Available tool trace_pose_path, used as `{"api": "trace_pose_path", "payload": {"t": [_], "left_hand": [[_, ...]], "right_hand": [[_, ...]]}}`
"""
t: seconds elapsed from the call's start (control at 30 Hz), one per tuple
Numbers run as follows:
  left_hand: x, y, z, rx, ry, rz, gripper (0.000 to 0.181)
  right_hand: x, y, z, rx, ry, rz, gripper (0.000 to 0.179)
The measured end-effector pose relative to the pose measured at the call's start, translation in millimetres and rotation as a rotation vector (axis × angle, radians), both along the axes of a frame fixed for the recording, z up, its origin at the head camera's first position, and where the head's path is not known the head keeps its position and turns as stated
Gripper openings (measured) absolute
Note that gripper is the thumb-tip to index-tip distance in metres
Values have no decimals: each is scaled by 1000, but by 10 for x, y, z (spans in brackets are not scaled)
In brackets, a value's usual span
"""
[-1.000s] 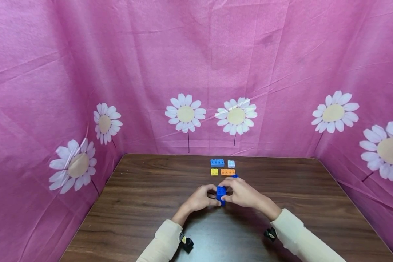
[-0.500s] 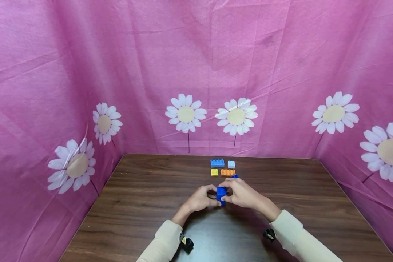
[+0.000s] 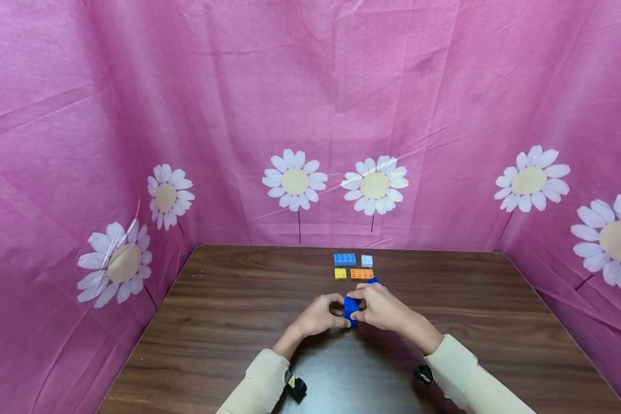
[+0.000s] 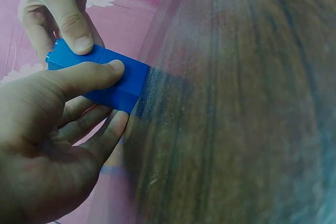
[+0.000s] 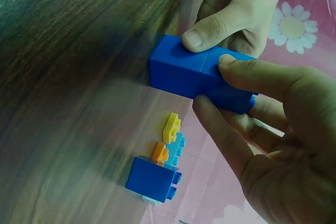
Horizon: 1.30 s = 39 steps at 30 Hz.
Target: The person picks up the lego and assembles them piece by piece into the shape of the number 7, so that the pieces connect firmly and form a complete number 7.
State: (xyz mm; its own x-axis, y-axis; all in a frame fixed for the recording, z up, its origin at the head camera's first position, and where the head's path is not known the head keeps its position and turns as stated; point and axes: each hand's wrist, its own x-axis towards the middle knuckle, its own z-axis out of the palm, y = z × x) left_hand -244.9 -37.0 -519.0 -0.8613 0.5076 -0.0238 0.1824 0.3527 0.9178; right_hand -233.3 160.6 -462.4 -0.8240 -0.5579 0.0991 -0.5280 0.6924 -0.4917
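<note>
Two dark blue toy building bricks (image 3: 350, 307), one on top of the other, stand upright on the wooden table between the hands. The left hand (image 3: 318, 314) pinches the lower brick (image 4: 131, 80), its thumb lying across the side. From the other side the right hand (image 3: 385, 307) grips the upper brick (image 5: 228, 90) between thumb and fingers. In the right wrist view a thin seam runs between the two bricks, and studs show at the top end. Another dark blue brick (image 5: 149, 179) sits just beyond the right hand, partly hidden by it in the head view.
Farther back on the table (image 3: 227, 299) lie a lighter blue brick (image 3: 344, 259), a pale blue brick (image 3: 367, 261), a yellow brick (image 3: 340, 273) and an orange brick (image 3: 361, 273). A pink curtain with daisies (image 3: 310, 115) encloses the table's back and sides.
Both hands keep their grip on the stacked bricks in nearly the same spot. Only a slight shift of the whole head view shows.
</note>
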Motion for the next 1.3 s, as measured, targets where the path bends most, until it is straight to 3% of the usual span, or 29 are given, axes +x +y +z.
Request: {"api": "trace_pose_path", "payload": {"t": [0.5,0.73,1.13,1.3], "left_hand": [[12,7,11,11,37,-27,31],[20,2,-8,15,63,-26,22],[11,41,7,-2,64,-29,23],[5,7,-9,-9,77,-23,26]], "right_hand": [[21,-21,-11,17,40,-25,36],[26,-26,-6,22,26,-32,36],[42,39,-37,-24,-37,-50,41],[29,33,-73,-45,-44,-17,41]]}}
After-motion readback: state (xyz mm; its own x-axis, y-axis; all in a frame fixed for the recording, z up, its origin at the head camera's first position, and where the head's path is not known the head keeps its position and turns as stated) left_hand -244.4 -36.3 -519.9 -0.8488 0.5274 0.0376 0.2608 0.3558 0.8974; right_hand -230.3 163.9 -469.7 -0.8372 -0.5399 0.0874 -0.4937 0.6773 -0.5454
